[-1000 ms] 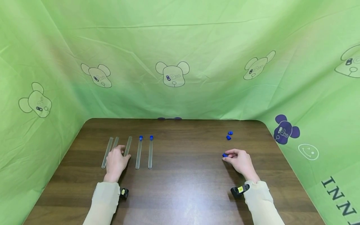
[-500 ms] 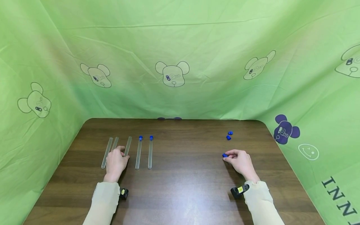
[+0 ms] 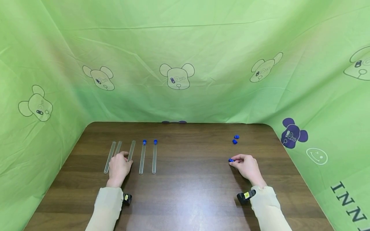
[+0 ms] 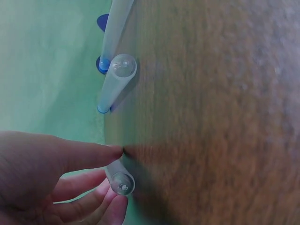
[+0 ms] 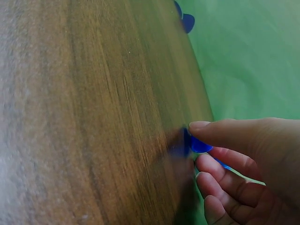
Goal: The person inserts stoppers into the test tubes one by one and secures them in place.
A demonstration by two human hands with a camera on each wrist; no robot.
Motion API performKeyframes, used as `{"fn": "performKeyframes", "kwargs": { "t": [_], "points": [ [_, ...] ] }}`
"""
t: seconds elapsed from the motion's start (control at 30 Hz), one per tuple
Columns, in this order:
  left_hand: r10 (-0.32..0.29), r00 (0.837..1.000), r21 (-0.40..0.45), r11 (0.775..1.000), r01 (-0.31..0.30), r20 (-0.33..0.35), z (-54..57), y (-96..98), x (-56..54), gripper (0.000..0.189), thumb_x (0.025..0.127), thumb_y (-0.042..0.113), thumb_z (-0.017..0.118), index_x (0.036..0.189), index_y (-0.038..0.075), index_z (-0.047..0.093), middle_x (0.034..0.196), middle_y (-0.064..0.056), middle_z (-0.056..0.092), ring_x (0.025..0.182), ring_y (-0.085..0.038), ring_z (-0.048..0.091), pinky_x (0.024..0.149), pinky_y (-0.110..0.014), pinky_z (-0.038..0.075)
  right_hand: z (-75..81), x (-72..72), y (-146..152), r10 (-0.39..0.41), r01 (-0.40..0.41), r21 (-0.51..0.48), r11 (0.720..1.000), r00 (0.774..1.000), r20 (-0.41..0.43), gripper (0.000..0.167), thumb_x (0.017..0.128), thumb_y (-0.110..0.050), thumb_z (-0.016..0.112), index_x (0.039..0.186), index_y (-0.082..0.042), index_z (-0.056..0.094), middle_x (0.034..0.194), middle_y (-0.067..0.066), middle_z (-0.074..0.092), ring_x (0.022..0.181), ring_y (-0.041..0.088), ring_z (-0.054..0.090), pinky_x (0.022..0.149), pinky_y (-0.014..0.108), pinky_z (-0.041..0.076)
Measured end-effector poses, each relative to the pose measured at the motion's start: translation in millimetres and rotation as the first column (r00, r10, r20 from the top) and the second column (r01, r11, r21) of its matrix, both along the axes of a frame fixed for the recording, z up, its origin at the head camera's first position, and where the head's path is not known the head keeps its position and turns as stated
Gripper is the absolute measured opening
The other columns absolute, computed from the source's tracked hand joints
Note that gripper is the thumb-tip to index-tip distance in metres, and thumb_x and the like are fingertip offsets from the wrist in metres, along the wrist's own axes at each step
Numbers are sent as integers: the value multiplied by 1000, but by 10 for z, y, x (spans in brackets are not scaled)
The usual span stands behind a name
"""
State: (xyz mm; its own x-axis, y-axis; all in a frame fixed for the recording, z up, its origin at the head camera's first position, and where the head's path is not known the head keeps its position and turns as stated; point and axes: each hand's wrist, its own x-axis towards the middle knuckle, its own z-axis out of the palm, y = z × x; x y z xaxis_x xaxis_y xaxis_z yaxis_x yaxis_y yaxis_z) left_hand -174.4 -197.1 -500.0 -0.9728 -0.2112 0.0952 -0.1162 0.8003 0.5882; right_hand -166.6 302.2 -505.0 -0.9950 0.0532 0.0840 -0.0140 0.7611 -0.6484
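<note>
So both hands are down at the brown wood-look table point(image 3: 185, 179), well apart. The left hand point(image 3: 118, 167) is over toward the left edge, thumb and curled fingers pinching a clear, slim, round-bottomed uncapped test tube point(image 3: 131, 150) (glass or plastic, can't tell). That tube lies flat, its far end pointing at the far edge. The wrist view shows its rounded end between the thumb and fingers.

Between that hand and the left edge there's a clear outer tube point(image 3: 109, 158) and a clear inner tube point(image 3: 118, 146), side by side, the inner one partly hidden by the hand. On the other side, toward the middle of the table, are two clear tubes with blue caps, a nearer one point(image 3: 142, 162) and a farther one point(image 3: 154, 162), capped ends facing the far edge.

Right hand point(image 3: 247, 165) is off toward the right edge, thumb and index finger pinching a small, stubby blue plastic-looking cap point(image 5: 201, 145); the other fingers are curled in below. Two loose blue caps point(image 3: 234, 141) sit just beside each other near the far right corner. Behind everything hangs green cloth point(image 3: 179, 41) with cartoon animal heads printed on it.
</note>
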Motion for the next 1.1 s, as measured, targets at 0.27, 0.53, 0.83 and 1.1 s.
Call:
{"fn": "performKeyframes", "kwargs": {
  "t": [0.27, 0.53, 0.83, 1.1],
  "points": [
    [6, 999, -11, 1000, -6, 38, -1, -6, -11, 40, 86, 6, 74, 123, -10, 66, 85, -15, 70, 85, -41, 66, 75, -55, 51, 22, 16, -10, -10, 10, 5, 1000, 1000, 21, 13, 87, -12, 81, 92, -2, 75, 79, 4, 73, 71, 15, 66, 68, 36, 49],
    [2, 999, -24, 1000, -1, 42, -1, -6, -16, 39, 87, 5, 73, 123, -9, 67, 83, -13, 69, 82, -40, 66, 72, -54, 52, 25, 13, -8, -11, 11, 5, 1000, 1000, 24, 13, 87, -11, 80, 91, -2, 73, 77, 2, 70, 71, 15, 64, 67, 35, 48],
    [-2, 999, -27, 1000, 3, 38, 7, 2, -11, 37, 88, 5, 72, 123, -9, 68, 82, -11, 67, 86, -42, 65, 74, -55, 51, 23, 17, -14, -14, 14, 3, 1000, 999, 39, 14, 88, -13, 80, 93, -3, 72, 79, 3, 71, 71, 15, 63, 66, 34, 47],
    [-1, 1000, -20, 1000, 2, 31, 20, 20, -7, 37, 89, 4, 71, 124, -8, 67, 83, -12, 65, 86, -40, 64, 74, -54, 50, 19, -2, -16, -24, 24, -12, 1000, 999, 28, 15, 89, -14, 79, 94, -2, 71, 82, 5, 72, 72, 16, 66, 66, 33, 47]
  ]
}}
